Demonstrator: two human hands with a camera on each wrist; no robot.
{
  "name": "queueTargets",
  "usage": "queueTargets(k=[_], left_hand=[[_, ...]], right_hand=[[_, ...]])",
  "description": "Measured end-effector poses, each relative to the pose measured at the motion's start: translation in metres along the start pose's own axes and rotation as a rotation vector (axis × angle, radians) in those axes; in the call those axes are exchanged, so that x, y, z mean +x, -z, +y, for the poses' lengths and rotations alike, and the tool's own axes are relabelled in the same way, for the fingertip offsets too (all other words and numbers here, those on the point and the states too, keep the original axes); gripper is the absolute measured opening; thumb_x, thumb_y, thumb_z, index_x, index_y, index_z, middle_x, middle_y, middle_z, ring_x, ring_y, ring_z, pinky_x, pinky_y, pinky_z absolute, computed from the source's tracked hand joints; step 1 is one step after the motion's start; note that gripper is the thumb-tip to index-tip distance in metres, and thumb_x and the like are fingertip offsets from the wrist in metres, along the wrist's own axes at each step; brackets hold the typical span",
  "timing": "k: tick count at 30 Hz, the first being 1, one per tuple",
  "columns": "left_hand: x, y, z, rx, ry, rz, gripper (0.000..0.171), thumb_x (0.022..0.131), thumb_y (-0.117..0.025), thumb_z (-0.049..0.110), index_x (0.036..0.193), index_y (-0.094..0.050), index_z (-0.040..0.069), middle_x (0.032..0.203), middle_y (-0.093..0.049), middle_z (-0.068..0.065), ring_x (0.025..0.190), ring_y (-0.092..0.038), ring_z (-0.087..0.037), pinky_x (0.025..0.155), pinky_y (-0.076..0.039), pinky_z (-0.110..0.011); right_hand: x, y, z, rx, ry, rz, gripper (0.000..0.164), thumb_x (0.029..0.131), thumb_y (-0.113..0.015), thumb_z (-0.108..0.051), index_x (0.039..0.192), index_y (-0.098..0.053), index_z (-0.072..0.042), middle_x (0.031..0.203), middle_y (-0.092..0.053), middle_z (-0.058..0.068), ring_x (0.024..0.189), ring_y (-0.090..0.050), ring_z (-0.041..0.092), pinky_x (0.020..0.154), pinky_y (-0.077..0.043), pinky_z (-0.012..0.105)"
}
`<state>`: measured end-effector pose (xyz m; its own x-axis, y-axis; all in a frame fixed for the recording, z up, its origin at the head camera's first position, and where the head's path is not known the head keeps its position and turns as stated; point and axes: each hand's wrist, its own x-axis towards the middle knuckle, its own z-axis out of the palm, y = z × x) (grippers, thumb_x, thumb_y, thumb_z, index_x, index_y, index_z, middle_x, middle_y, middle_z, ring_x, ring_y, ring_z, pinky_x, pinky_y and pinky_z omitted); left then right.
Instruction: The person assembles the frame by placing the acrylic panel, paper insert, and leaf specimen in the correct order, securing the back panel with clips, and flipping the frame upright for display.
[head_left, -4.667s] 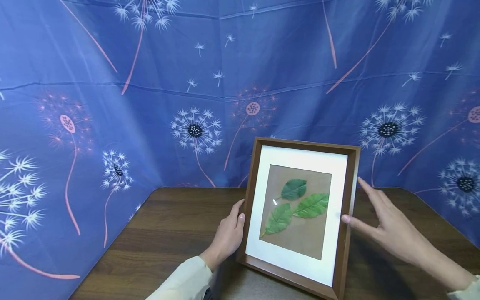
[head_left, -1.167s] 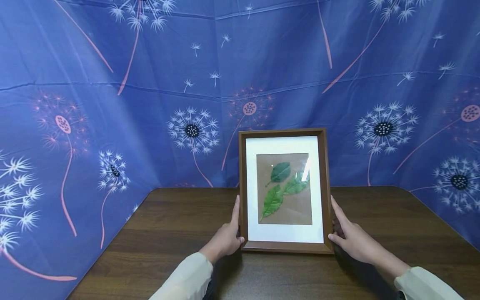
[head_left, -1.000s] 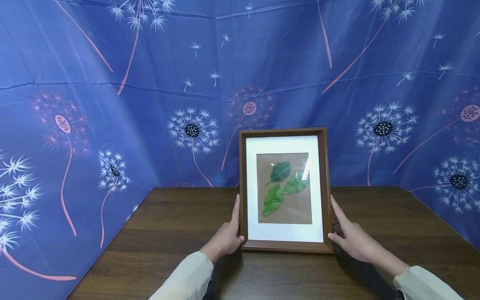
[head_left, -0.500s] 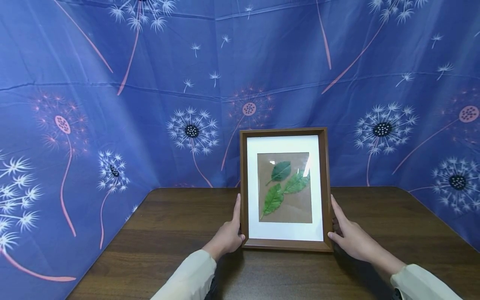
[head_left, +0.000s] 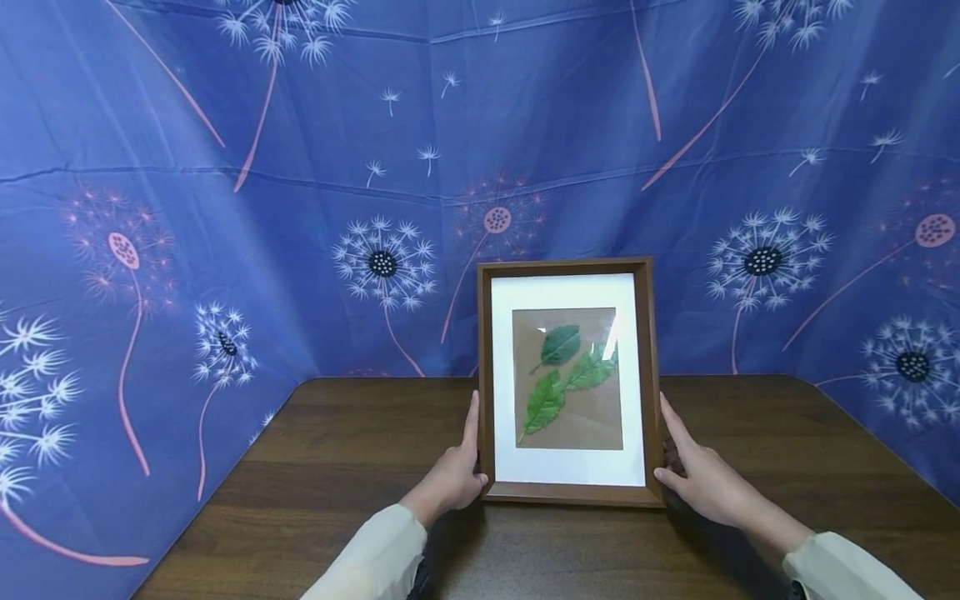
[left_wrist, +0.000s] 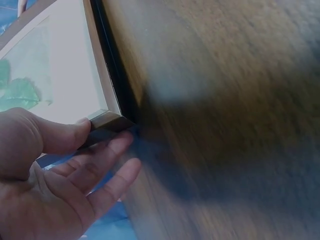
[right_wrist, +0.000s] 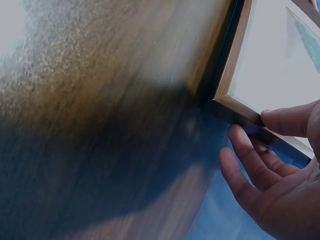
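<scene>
A brown wooden picture frame [head_left: 570,496] stands upright, leaning slightly back, with a white mat and green leaves [head_left: 546,400] behind its glass. On its left side, low down, my left hand [head_left: 450,475] holds the edge, index finger pointing up along it. My right hand [head_left: 705,479] holds the opposite edge in the same way. In the left wrist view the thumb [left_wrist: 65,136] lies on the frame's front by a bottom corner, fingers around the outer side. The right wrist view shows the right thumb [right_wrist: 287,120] likewise on the front edge, fingers on the side.
The dark wooden table [head_left: 337,467] spreads out around the frame, its back edge close behind. A blue curtain [head_left: 300,208] with dandelion prints hangs behind and to both sides. Light reflections show on the glass.
Earlier the frame was nearer, tilted and turned, with the right hand's fingers spread at its edge. Now it is straight and farther back, gripped on both sides. The last second shows hardly any motion.
</scene>
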<state>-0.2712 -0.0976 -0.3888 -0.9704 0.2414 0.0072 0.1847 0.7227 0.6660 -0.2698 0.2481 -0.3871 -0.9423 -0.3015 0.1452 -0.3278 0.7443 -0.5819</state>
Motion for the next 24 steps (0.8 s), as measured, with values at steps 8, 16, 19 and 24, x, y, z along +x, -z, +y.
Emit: queueTargets(k=[8,16,19,24], left_hand=[[-0.005,0.002,-0.001,-0.013,-0.01,-0.016,0.117,0.09,-0.067,-0.01,0.16,0.021,0.024,0.062,-0.054,-0.013,0.049,-0.048,-0.021,0.054,-0.043,-0.036],[-0.008,0.002,-0.003,-0.011,-0.022,-0.031,0.117,0.09,-0.067,-0.01,0.16,0.021,0.022,0.06,-0.054,-0.012,0.047,-0.044,-0.018,0.052,-0.04,-0.034],[-0.009,0.002,-0.003,-0.014,-0.032,-0.034,0.117,0.09,-0.066,-0.01,0.16,0.021,0.021,0.059,-0.053,-0.011,0.046,-0.043,-0.017,0.051,-0.039,-0.032],[-0.011,0.004,-0.004,-0.034,-0.034,-0.043,0.116,0.09,-0.064,-0.012,0.16,0.022,0.023,0.058,-0.052,-0.011,0.045,-0.04,-0.016,0.049,-0.036,-0.031]], right_hand=[[-0.005,0.0,0.0,0.011,0.023,0.0,0.112,0.092,-0.07,0.002,0.16,0.018,-0.011,0.132,-0.053,0.041,0.1,-0.068,0.035,0.076,-0.056,0.05],[-0.01,-0.001,0.002,0.024,0.044,0.003,0.112,0.092,-0.071,0.0,0.161,0.017,-0.011,0.128,-0.057,0.037,0.108,-0.064,0.041,0.081,-0.055,0.054],[-0.012,-0.001,0.002,0.022,0.045,0.009,0.112,0.092,-0.071,-0.001,0.161,0.016,-0.012,0.127,-0.057,0.038,0.109,-0.063,0.043,0.08,-0.055,0.054],[-0.012,-0.002,0.001,0.023,0.036,0.008,0.111,0.092,-0.072,-0.003,0.161,0.015,-0.011,0.124,-0.059,0.037,0.109,-0.063,0.042,0.079,-0.055,0.052]])
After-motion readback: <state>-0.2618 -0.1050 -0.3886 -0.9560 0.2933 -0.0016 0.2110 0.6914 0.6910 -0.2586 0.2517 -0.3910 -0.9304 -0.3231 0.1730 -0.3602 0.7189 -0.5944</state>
